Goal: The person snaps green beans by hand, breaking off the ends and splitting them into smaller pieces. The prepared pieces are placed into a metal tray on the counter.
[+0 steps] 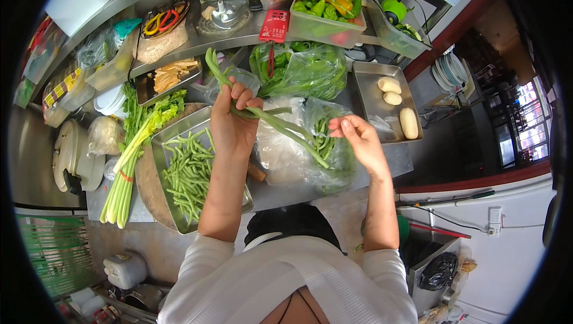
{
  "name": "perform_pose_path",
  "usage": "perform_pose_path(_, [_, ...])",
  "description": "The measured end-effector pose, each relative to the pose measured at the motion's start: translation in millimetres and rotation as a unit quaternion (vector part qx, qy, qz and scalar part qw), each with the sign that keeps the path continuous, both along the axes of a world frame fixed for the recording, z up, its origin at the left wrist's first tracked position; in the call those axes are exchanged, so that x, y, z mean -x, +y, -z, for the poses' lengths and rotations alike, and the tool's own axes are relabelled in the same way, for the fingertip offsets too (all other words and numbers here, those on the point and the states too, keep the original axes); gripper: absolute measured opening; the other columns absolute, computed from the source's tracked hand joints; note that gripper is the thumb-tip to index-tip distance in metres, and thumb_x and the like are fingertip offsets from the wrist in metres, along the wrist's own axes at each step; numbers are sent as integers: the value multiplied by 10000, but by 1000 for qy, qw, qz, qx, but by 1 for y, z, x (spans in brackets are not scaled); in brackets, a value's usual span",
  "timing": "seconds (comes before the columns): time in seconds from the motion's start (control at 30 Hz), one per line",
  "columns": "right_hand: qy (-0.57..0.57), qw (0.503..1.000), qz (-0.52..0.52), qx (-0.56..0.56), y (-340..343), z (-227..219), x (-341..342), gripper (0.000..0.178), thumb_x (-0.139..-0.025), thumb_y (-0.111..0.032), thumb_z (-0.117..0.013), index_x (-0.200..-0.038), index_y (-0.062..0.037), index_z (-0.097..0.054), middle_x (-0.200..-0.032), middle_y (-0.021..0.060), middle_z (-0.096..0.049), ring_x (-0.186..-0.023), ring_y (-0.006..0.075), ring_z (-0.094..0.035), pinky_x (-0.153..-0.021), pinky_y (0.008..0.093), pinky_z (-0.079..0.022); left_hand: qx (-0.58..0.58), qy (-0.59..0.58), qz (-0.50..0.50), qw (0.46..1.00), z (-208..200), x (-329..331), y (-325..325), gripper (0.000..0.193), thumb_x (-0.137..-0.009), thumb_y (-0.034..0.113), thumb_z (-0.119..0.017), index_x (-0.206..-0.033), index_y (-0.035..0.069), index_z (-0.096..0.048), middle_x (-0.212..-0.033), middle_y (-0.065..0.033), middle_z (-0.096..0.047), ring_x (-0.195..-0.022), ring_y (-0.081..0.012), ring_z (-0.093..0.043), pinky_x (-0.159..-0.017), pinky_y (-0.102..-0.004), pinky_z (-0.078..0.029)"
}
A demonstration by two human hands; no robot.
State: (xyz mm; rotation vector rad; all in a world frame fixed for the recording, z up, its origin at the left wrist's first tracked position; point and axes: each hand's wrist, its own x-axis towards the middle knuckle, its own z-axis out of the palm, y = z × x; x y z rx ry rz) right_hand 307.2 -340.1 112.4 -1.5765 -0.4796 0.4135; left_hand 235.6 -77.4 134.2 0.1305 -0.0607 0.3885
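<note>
Left hand (237,109) gripping long green beans (218,69), count unclear, reaching over 1 plastic bag (339,174). Right hand (363,142) beside bag; can't tell if pinching. 1 tray (243,201) cut beans (184,172), 3 pale roots (409,123), 1 celery bunch (122,183).

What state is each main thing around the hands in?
Left hand: closed around long beans
Right hand: fingers curled, grip unclear
Long beans: gripped in a bunch
Metal tray: loaded with short green pieces
Clear bag: bagged beans inside
Celery: bundled, tied with red band
Pepper container: uncovered, filled
</note>
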Motion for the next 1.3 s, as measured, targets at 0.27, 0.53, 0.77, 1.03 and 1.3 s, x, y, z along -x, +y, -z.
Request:
perform_pose_path(0.27, [-44, 989, -127, -64, 30, -26, 29, 356, -1031, -304, -483, -968, 13, -633, -847, 49, -636, -780, 115, -600, -748, 266, -478, 136, -107, 210, 962, -1, -3, -14, 196, -1040, 164, -404, -1100, 24, -528, -781, 20, -389, -624, -82, -357, -625, -239, -360])
perform_pose_path(0.53, [19, 988, -145, -47, 41, -22, 26, 467, -1020, -435, -457, -909, -3, -594, -693, 5, -553, -678, 90, -533, -646, 242, -440, 46, -87, 304, 948, 17, -4, -37, 211, -1027, 215, -449, -1120, 43, -527, -782, 20, -375, -681, -97, -383, -660, -254, -372])
perform_pose_path(0.77, [166, 966, -199, 24, 49, -1, 36, 350, -1023, -352, -490, -837, -60, -538, -656, -17, -508, -548, 61, -448, -490, 219, -343, -219, -14, 262, 940, 47, 3, -38, 380, -1008, 324, -465, -1166, 3, -593, -1440, -131, -452, -1288, -193, -423, -1119, -366, -311])
perform_pose_path(1.03, [430, 873, -202, -113, 53, 30, 48, 246, -1022, -288, -508, -910, -81, -578, -588, -63, -395, -485, 22, -353, -423, 183, -262, -294, -26, 349, 889, 66, 12, -24, 401, -1003, 364, -472, -1157, 5, -562, -1367, -158, -498, -1286, -257, -471, -956, -382, -474])
perform_pose_path(1.3, [390, 850, 133, -329, 78, 41, 63, 220, -1018, -265, -510, -986, -64, -595, -734, -29, -539, -611, 37, -470, -525, 206, -371, 14, -68, 266, 961, 96, 0, -48, 241, -1031, 275, -434, -1012, 80, -575, -1089, -41, -642, -1335, -245, -398, -1117, -417, -319])
